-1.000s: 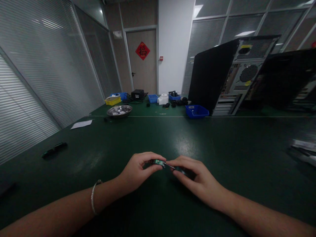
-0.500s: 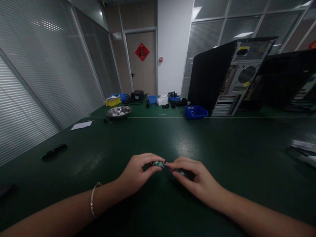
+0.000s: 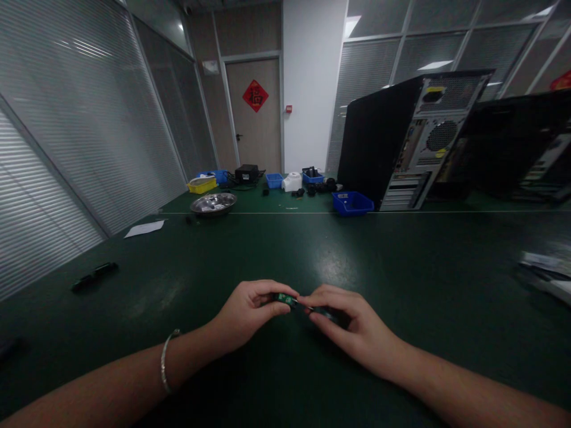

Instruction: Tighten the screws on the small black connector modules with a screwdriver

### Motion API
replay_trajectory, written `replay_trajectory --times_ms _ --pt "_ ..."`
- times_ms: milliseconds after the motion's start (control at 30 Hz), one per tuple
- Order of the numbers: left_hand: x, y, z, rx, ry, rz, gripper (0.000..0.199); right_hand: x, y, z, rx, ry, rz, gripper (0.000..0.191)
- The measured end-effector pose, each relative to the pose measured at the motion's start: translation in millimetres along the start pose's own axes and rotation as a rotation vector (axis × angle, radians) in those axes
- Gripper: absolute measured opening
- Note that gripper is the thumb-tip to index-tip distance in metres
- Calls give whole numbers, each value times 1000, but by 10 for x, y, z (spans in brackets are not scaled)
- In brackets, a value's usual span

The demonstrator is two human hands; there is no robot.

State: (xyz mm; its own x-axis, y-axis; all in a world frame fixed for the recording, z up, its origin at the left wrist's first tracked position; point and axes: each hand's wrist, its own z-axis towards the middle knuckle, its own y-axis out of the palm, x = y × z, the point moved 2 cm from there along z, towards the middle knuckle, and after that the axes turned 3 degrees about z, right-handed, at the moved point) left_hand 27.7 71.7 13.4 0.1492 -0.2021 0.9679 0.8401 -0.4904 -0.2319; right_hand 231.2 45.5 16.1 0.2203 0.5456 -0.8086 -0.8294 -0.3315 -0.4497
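Observation:
Between the thumb and fingers of my left hand [image 3: 250, 312] is a small green circuit board [image 3: 284, 298], its right end sticking out past the fingertips. My right hand [image 3: 352, 318] pinches a thin tool with a metal tip [image 3: 307, 307], like tweezers or a small screwdriver; its exact kind is too small and dark to tell. The tip points left at the right end of the board, and I cannot tell if they touch. Both hands are held low over the green table [image 3: 214, 255].
A dark green strip-shaped part [image 3: 94, 276] and a white paper [image 3: 144, 228] lie at the left. Farther back are a metal bowl [image 3: 213, 203], a yellow bin [image 3: 202, 185], a blue bin [image 3: 353, 204] and a black computer case [image 3: 383, 139]. A pale object [image 3: 546, 273] lies at the right.
The circuit board has tilted slightly in my left fingers. My right hand keeps its pinch with only a small shift. The whole view has moved a little.

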Motion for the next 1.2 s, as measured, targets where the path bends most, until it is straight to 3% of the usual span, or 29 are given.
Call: replay_trajectory --times_ms 1200 --pt "-30 9 11 -45 -85 -178 24 -2 3 -14 -10 -45 83 30"
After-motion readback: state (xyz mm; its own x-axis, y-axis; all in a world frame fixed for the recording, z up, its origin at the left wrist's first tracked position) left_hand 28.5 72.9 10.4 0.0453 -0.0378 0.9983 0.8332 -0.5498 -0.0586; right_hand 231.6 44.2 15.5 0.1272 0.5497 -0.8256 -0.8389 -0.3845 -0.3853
